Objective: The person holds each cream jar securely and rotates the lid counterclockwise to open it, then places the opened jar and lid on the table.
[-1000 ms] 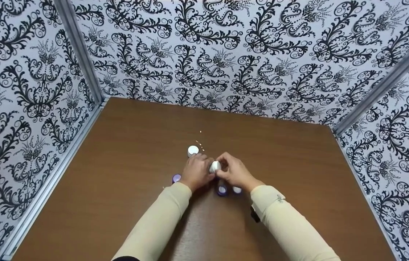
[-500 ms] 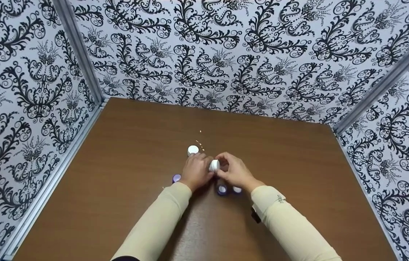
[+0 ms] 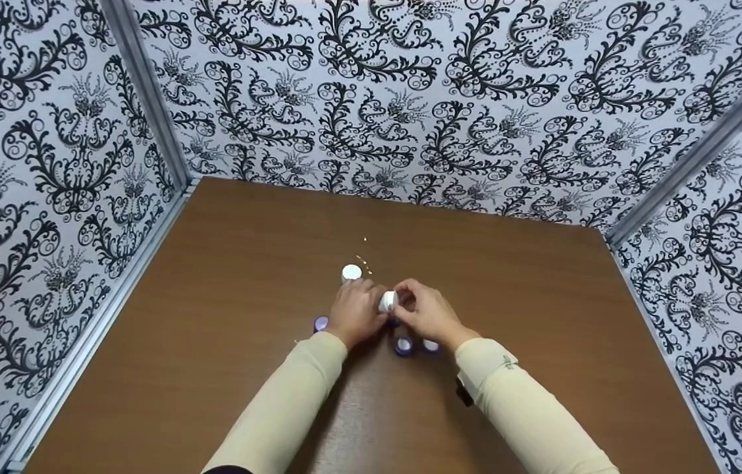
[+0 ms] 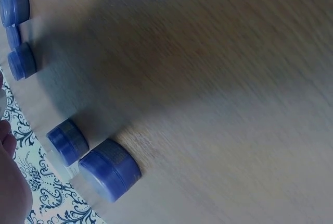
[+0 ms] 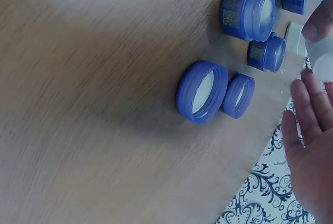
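Pinching a white container (image 3: 386,301) in its grip, the right hand (image 3: 431,312) holds it well in from the tabletop (image 3: 509,283)'s far edge. The left hand (image 3: 357,308) is just beside; its grip I cannot tell. The container looks light, stiff, slippery, best held around its sides.

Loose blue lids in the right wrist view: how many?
2: a large lid and a small lid beside it, both on the table. The right hand may hide others.
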A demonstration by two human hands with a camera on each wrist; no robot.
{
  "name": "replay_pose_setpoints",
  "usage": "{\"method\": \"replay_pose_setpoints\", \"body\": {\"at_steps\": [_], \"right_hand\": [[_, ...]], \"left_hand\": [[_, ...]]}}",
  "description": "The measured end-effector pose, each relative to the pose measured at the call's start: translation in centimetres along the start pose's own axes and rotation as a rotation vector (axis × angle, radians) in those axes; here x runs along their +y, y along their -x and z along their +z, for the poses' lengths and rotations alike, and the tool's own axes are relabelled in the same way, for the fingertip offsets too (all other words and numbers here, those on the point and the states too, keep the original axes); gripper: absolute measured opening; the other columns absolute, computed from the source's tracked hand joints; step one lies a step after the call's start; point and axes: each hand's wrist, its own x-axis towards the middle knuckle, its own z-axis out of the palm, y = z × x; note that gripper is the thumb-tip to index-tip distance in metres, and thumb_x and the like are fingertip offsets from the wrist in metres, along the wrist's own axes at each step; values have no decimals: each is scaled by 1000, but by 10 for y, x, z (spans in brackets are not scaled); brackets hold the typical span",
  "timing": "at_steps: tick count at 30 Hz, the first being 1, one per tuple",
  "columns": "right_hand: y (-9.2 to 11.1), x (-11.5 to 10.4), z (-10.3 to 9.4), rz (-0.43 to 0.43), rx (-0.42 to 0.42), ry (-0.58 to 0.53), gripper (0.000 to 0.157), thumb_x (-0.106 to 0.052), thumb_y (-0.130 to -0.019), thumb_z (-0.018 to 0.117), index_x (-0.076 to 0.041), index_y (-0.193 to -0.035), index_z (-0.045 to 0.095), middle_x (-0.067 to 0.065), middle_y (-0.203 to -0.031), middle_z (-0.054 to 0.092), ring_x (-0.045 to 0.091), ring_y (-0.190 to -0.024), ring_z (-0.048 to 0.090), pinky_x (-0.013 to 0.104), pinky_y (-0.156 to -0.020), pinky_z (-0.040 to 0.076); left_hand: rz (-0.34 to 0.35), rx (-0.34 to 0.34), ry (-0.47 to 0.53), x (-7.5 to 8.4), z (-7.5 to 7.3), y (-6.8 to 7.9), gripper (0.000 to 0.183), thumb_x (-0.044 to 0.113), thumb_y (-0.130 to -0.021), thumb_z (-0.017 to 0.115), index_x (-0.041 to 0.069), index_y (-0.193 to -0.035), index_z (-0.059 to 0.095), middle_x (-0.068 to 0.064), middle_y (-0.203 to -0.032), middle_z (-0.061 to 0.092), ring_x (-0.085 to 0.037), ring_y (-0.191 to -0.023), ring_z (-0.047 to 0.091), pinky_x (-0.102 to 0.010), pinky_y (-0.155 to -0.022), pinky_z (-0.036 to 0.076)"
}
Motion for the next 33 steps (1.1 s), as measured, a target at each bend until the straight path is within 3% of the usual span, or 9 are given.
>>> {"method": "replay_pose_setpoints", "body": {"at_steps": [5, 13, 19, 24, 33], "right_hand": [[1, 2, 0, -66, 23, 33, 38, -19, -82, 77, -14, -117, 61, -1, -108, 67, 24, -102, 66, 42, -87, 50], [1, 3, 0, -75, 19, 38, 39, -21, -82, 77, -14, -117, 61, 1, -108, 67, 27, -101, 66, 42, -86, 50], [1, 2, -1, -11, 7, 55, 32, -30, -91, 69, -16, -119, 63, -2, -106, 68, 23, -100, 66, 42, -86, 49], [2, 1, -1, 49, 7, 103, 29, -40, -95, 64, -18, -114, 67, -8, -97, 69, 13, -90, 65, 40, -81, 50], [2, -1, -1, -35, 21, 83, 37, -28, -86, 72, -14, -119, 64, -2, -108, 68, 20, -102, 64, 42, -87, 49]], "left_hand": [[-25, -21, 0, 0, 0, 0, 38, 30, -70, 86, 10, -99, 74, -3, -91, 68, -26, -87, 64, -41, -83, 47], [-26, -26, 10, 1, 0, -1, 39, 30, -70, 87, 9, -99, 74, -3, -91, 68, -26, -87, 63, -42, -82, 46], [-4, -20, -6, 2, 0, -2, 35, 31, -70, 85, 10, -97, 73, -3, -89, 67, -26, -85, 63, -41, -79, 46], [5, -26, 4, 3, -1, -3, 36, 32, -72, 84, 10, -99, 74, -3, -89, 67, -26, -85, 63, -42, -80, 47], [2, -13, -6, 0, 2, -1, 36, 28, -70, 84, 9, -99, 73, -4, -89, 67, -26, -85, 63, -42, -80, 47]]}}
